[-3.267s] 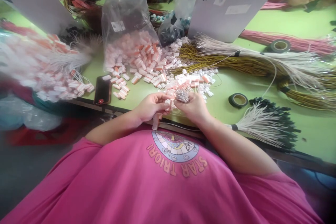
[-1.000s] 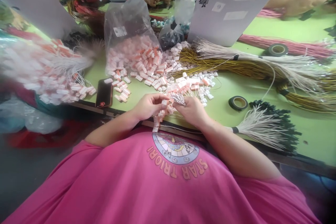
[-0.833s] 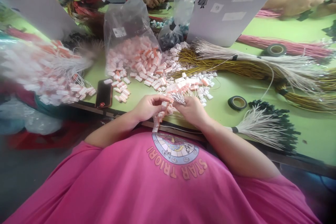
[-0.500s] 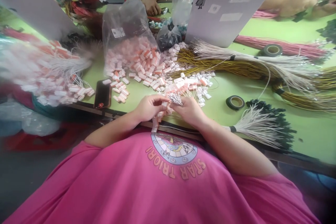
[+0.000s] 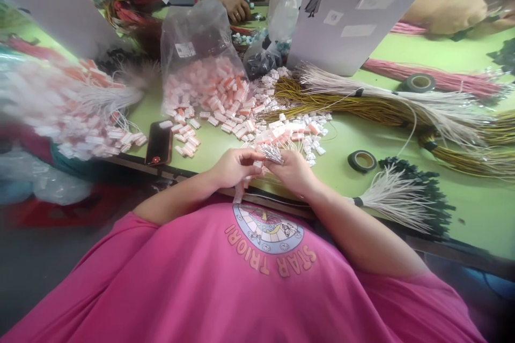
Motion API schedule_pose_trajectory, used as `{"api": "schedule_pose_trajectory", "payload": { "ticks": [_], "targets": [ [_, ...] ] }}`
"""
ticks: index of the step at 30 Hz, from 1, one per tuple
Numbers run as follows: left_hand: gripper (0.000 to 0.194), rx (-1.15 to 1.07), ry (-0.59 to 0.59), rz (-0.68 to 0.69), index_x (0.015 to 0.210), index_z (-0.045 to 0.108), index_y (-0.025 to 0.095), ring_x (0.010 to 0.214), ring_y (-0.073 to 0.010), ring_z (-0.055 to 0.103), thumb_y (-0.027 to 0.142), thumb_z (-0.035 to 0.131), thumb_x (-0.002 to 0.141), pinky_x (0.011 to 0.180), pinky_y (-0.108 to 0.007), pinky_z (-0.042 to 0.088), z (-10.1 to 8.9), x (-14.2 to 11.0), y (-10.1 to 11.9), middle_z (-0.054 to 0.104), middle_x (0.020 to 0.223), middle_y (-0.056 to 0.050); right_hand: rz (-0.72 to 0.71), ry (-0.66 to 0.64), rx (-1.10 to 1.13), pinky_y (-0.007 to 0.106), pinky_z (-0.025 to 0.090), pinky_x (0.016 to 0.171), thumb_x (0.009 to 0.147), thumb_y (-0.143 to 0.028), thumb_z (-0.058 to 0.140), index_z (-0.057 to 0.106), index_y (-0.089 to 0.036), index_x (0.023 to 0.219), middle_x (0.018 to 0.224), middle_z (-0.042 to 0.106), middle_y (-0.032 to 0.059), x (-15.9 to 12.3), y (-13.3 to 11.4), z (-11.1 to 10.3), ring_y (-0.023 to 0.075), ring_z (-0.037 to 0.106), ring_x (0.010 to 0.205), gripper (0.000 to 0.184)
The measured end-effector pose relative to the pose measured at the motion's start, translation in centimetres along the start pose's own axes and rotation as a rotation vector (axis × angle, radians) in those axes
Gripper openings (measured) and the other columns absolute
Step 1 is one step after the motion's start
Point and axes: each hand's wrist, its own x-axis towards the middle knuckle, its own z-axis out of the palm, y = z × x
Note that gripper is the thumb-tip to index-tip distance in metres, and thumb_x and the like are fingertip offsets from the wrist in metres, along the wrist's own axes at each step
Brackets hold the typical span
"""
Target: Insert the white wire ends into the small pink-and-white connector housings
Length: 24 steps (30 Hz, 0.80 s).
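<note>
My right hand (image 5: 295,170) is closed round a bundle of white wires, whose silvery terminal ends (image 5: 272,154) poke out past the thumb toward the left. My left hand (image 5: 237,166) is closed in a pinch at those ends, on a small white connector housing (image 5: 257,164) mostly covered by the fingers. Below the left palm hang more pale pink-white connector housings (image 5: 238,193), at the table's near edge. Just beyond both hands lies a heap of white and orange connector housings (image 5: 281,129), with white wires running toward it.
A clear bag (image 5: 197,32) spills housings. A phone (image 5: 158,142) lies at the left edge. Rightward are tape rolls (image 5: 362,161), yellow-brown wires (image 5: 346,104) and white wires with black connectors (image 5: 402,193). A grey partition (image 5: 341,21) stands behind; co-workers' hands (image 5: 235,8) show beyond.
My left fingers have closed further over the housing, which shows less than before. The wire bundle has tilted slightly in my right hand. The co-worker opposite has drawn their hands apart.
</note>
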Motion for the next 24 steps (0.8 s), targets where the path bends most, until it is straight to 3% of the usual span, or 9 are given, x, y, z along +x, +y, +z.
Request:
{"api": "schedule_pose_trajectory", "payload": {
  "ticks": [3,7,9,12,13,17,21,24],
  "targets": [
    [0.031,0.098,-0.075,0.044,0.103,0.062,0.011,0.047,-0.0134,0.061,0.024,0.065,0.075,0.046,-0.023,0.049,-0.7,-0.7,0.3,0.063,0.057,-0.001,0.015,-0.045,0.037,0.027,0.042,0.062,0.079,-0.029,0.055,0.062,-0.018,0.071,0.066,0.058,-0.0015,-0.1,0.1,0.0,0.0111,0.051,0.062,0.016],
    [0.028,0.496,-0.115,0.218,0.102,0.067,0.016,0.081,-0.017,0.065,0.023,0.065,0.075,0.073,-0.028,0.051,-3.6,-1.1,0.9,0.07,0.092,-0.007,-0.002,-0.032,-0.069,0.027,0.039,0.057,0.077,-0.035,0.058,0.058,-0.018,0.062,0.058,0.053,-0.0022,-0.1,-0.3,-0.5,0.0105,0.047,0.057,0.023],
    [0.03,0.731,0.006,0.272,0.107,0.066,0.02,0.092,-0.0179,0.062,0.026,0.063,0.078,0.081,-0.029,0.048,-6.2,-0.3,1.1,0.066,0.107,-0.006,0.011,-0.015,-0.105,0.028,0.039,0.057,0.076,-0.036,0.059,0.06,-0.018,0.063,0.058,0.053,-0.0024,-0.1,-0.7,-0.8,0.0108,0.047,0.057,0.022],
    [0.03,1.078,0.444,0.247,0.115,0.061,0.017,0.102,-0.0167,0.054,0.021,0.048,0.088,0.092,-0.032,0.04,-10.7,2.0,1.1,0.062,0.115,-0.004,0.112,0.01,-0.118,0.028,0.04,0.057,0.073,-0.037,0.061,0.063,-0.018,0.065,0.057,0.055,-0.0022,-0.1,-1.2,-1.2,0.0114,0.049,0.057,0.02],
    [0.031,1.115,0.497,0.227,0.115,0.06,0.012,0.105,-0.0176,0.051,0.015,0.046,0.087,0.096,-0.034,0.035,-12.2,3.0,1.1,0.062,0.115,-0.006,0.137,0.013,-0.119,0.028,0.041,0.058,0.073,-0.037,0.062,0.063,-0.018,0.065,0.058,0.057,-0.0019,0.0,-1.3,-1.3,0.0118,0.05,0.057,0.02],
    [0.029,1.212,0.462,0.199,0.107,0.062,0.005,0.099,-0.0132,0.047,0.008,0.05,0.081,0.096,-0.027,0.03,-16.3,6.4,0.7,0.064,0.101,-0.004,0.168,-0.043,-0.054,0.029,0.043,0.06,0.072,-0.035,0.062,0.063,-0.018,0.062,0.061,0.063,0.0011,0.2,-1.1,-1.8,0.0133,0.055,0.059,0.02],
    [0.026,1.247,0.479,0.275,0.098,0.066,0.01,0.099,-0.0174,0.049,0.01,0.048,0.079,0.093,-0.029,0.032,-16.9,7.2,0.8,0.063,0.09,-0.006,0.179,-0.115,0.025,0.03,0.044,0.062,0.074,-0.029,0.058,0.065,-0.017,0.064,0.065,0.066,0.0035,0.5,-0.5,-2.3,0.014,0.058,0.061,0.017],
    [0.025,1.084,0.506,0.327,0.1,0.065,0.016,0.096,-0.0218,0.052,0.016,0.056,0.077,0.089,-0.036,0.037,-14.4,5.5,1.7,0.062,0.099,-0.009,0.165,-0.134,0.029,0.029,0.043,0.061,0.071,-0.024,0.057,0.065,-0.017,0.064,0.064,0.066,0.0029,0.6,-0.3,-2.5,0.0137,0.058,0.06,0.013]
  ]
}}
